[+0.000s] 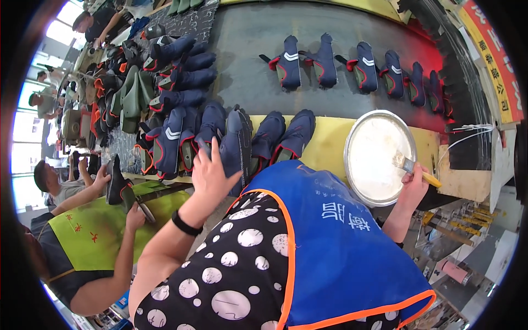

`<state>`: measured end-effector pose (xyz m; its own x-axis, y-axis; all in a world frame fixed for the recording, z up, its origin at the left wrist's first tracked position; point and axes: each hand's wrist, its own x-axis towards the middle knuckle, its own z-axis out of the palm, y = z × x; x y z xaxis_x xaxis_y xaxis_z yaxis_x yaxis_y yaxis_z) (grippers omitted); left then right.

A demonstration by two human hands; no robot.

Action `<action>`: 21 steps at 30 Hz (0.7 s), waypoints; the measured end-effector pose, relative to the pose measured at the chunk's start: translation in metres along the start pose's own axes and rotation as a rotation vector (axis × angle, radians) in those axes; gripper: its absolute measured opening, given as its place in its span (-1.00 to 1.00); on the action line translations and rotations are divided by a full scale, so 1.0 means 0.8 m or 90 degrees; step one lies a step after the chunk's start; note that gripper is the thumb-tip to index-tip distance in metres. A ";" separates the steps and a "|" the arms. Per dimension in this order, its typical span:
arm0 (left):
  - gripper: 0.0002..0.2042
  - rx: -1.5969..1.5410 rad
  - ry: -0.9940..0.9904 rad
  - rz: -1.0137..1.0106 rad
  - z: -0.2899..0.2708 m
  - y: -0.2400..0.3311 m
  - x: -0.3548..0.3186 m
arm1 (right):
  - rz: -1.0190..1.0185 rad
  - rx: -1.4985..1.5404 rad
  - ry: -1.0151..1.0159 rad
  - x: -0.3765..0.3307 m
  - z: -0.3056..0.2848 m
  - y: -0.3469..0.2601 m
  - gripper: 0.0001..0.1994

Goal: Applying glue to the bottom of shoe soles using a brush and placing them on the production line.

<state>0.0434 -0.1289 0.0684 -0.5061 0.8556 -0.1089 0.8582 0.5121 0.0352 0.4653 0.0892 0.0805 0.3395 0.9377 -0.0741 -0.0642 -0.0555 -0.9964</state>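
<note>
My left hand (210, 177) reaches toward a group of navy shoe uppers on lasts, its fingers apart and nothing held in it. Its fingertips overlap the lower end of one navy upper (212, 122); whether they touch it I cannot tell. Just right of them stands a dark navy shoe (237, 146) with its sole edge turned up. My right hand (413, 186) grips a brush (408, 166) with a yellow handle. The bristles rest in a round metal pan (348, 144) of whitish paste.
Several navy uppers with red trim, one a navy upper (290, 63), lie spaced along the dark conveyor belt (242, 49), reddish light at its right end. More footwear crowds the left. A co-worker in a green apron (91, 236) holds a dark shoe (117, 184) at my left.
</note>
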 end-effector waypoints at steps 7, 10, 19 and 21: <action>0.27 -0.180 -0.116 -0.242 0.046 0.039 0.002 | -0.003 -0.081 -0.033 -0.003 0.025 0.010 -0.86; 0.15 -0.300 0.079 -0.156 0.103 0.009 -0.004 | -0.052 -0.181 -0.075 0.011 0.020 0.032 -0.85; -0.48 -1.146 -0.379 -0.221 -0.030 -0.001 0.016 | -0.223 -0.561 -0.094 0.023 -0.029 0.112 -0.74; -0.44 -1.161 -0.425 -0.180 -0.056 0.029 0.019 | -0.268 -0.669 -0.080 0.027 -0.035 0.130 -0.72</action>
<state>0.0517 -0.1009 0.1119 -0.1077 0.8120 -0.5737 -0.5467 0.4336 0.7163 0.4923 0.0937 -0.0261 0.0485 0.9743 0.2201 0.8710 0.0666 -0.4868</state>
